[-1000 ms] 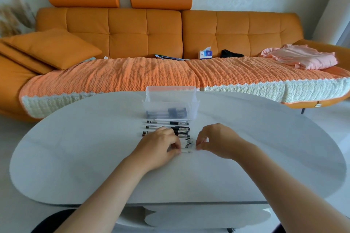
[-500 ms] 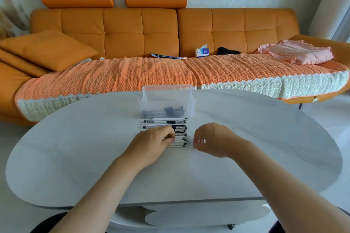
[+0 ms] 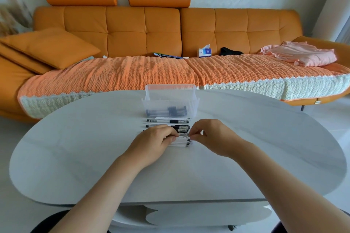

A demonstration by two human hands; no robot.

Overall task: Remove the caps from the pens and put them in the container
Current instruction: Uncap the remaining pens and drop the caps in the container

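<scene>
Steadying hand: the left hand (image 3: 155, 143) is laid over the left part of the row, its fingers curled round the barrel of one pen (image 3: 182, 134), so that the barrel is kept from sliding when the cap is pulled.
Pulling hand: the right hand (image 3: 212, 136) is brought to that pen's right end, where the cap (image 3: 190, 136) is pinched between thumb and forefinger; nothing else is held.
Row: the pens (image 3: 180, 143) are laid side by side on the table (image 3: 75, 157), between the hands and the container, so that each can be taken in turn.
Container: the clear container (image 3: 170, 100) is set just beyond the row, within easy reach; dark pieces are seen through its wall, but pens and caps cannot be told apart.
Step in hand: the cap is judged to be not yet off.
Risk: neighbouring pens may be nudged out of line.
</scene>
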